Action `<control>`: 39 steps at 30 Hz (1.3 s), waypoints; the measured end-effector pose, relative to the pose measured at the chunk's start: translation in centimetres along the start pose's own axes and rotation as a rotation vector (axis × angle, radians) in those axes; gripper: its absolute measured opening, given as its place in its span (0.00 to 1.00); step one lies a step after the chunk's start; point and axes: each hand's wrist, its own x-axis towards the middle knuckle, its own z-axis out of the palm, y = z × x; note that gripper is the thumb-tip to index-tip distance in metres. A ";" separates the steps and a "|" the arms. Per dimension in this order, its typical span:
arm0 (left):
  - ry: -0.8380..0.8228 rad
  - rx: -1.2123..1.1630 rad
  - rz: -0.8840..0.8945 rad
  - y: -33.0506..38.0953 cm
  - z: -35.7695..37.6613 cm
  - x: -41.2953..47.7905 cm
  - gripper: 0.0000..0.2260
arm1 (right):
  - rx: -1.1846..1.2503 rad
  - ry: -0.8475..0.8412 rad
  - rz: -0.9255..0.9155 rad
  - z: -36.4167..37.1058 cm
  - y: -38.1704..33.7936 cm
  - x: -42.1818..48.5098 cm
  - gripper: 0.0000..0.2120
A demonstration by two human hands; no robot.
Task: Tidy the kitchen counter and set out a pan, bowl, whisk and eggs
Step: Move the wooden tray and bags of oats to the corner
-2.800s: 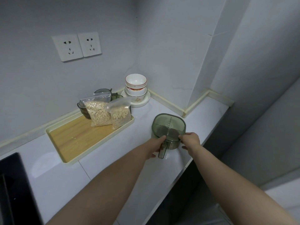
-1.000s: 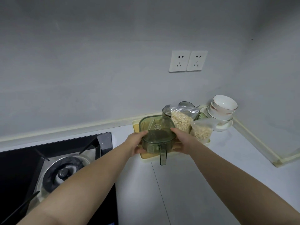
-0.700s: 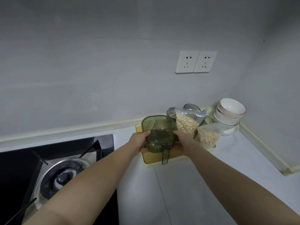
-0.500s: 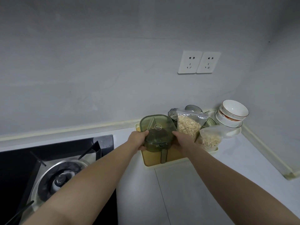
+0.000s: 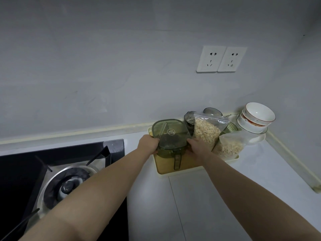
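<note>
Green container (image 5: 171, 136) | left hand (image 5: 150, 143), right hand (image 5: 198, 147) gripping | oat bag (image 5: 206, 131) alongside

Your bare forearms
Both forearms are showing uncovered, reaching back from your left hand (image 5: 150, 142) and right hand (image 5: 198, 147) toward you.

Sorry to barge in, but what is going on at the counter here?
A person grips a green lidded container with both hands, the left hand on its left side and the right hand on its right, over the wooden tray by the wall. Whether it touches the tray is unclear. Two bags of oats lean beside it; stacked bowls sit in the corner.
</note>
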 end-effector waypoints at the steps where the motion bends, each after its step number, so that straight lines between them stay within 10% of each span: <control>1: 0.003 -0.007 -0.002 0.0 0.0 0.0 0.05 | -0.004 -0.005 -0.009 0.1 0.0 0.1 0.07; 39: 0.109 -0.039 0.068 0.3 -1.0 -0.5 0.06 | -0.352 0.053 -0.121 1.1 -1.6 -1.4 0.12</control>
